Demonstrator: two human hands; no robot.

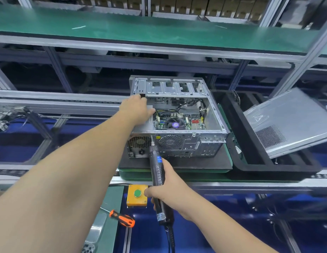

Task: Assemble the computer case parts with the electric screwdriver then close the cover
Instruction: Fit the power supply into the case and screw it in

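The computer case (179,117) lies on its side on a dark foam pad (177,164) on the bench, its open face up so the motherboard, fan and cables show inside. Its rear panel, with vent grilles and ports, faces the person. The electric screwdriver (158,172) leans up toward that panel, its bit tip touching the top edge just left of the round fan grille. The right hand (166,189) wraps its grip around the screwdriver's black body low down, thumb on the near side, well below the tip; a cable hangs from the tool's end. The left hand (136,111) reaches over the case's left wall, fingers curled over the edge onto the gray power supply block inside, pressing there. Right of the case, the side cover (290,123) rests tilted in a black foam tray (250,161). Nearer the person sit a yellow button box (137,195) with a green button and an orange-handled screwdriver (122,218).
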